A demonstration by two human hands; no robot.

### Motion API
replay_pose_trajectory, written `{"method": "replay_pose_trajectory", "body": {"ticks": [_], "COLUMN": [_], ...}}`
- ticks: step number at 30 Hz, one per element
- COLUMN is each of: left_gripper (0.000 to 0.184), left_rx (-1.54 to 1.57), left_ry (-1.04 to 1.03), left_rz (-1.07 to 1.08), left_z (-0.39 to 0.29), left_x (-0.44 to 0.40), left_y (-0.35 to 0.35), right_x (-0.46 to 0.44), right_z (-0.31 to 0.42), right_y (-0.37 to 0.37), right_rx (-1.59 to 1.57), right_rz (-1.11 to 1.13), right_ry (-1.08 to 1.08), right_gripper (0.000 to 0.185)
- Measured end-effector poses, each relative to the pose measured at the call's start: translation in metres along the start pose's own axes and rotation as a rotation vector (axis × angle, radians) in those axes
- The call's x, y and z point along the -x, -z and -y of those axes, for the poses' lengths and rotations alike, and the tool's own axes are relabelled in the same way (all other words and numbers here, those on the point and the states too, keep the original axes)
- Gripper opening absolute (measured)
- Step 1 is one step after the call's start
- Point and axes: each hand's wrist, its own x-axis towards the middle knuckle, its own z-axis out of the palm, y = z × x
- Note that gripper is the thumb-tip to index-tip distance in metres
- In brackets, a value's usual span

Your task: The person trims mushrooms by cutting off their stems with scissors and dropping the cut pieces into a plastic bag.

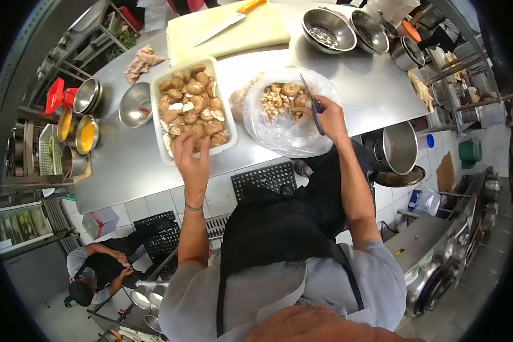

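In the head view, whole mushrooms (pixel 195 88) are heaped in a white tray (pixel 224 97) on the steel table (pixel 370 85), and cut pieces (pixel 272 102) are gathered in a clear plastic bag (pixel 285 139) just beside it. The left hand (pixel 192 157) is held over the tray's near end, its fingers bent and slightly spread, the tips lowered to the mushrooms; whether one is pinched is not possible to make out. By the right hand (pixel 329 118), the dark-handled scissors (pixel 313 105) are gripped over the bag, fingers curled around the handles and blades pointed away from the body. The mushrooms can be judged light, soft and easily bruised, perhaps slippery if damp; they are best taken lightly by the cap's sides or the stem. The scissors, stiff and sharp, should be held by the handles only. The bag's thin film may be snagged easily.
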Motion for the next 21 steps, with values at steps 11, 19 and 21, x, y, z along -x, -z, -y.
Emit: {"method": "replay_pose_trajectory", "body": {"ticks": [11, 19, 21], "left_gripper": [0.014, 0.037, 0.038], "left_rx": [0.246, -0.089, -0.121], "left_ry": [-0.212, -0.157, -0.158], "left_rz": [0.587, 0.557, 0.534], "left_z": [-0.065, -0.069, -0.057], "left_x": [-0.045, -0.059, -0.052], "left_y": [-0.169, -0.25, -0.266], "right_x": [-0.002, 0.015, 0.022], "right_z": [-0.004, 0.007, 0.019], "right_y": [0.027, 0.018, 0.024], "right_rx": [-0.563, -0.19, -0.16], "right_rz": [-0.053, 0.05, 0.115], "right_ry": [-0.286, -0.151, -0.184], "right_gripper": [0.037, 0.028, 0.031]}}
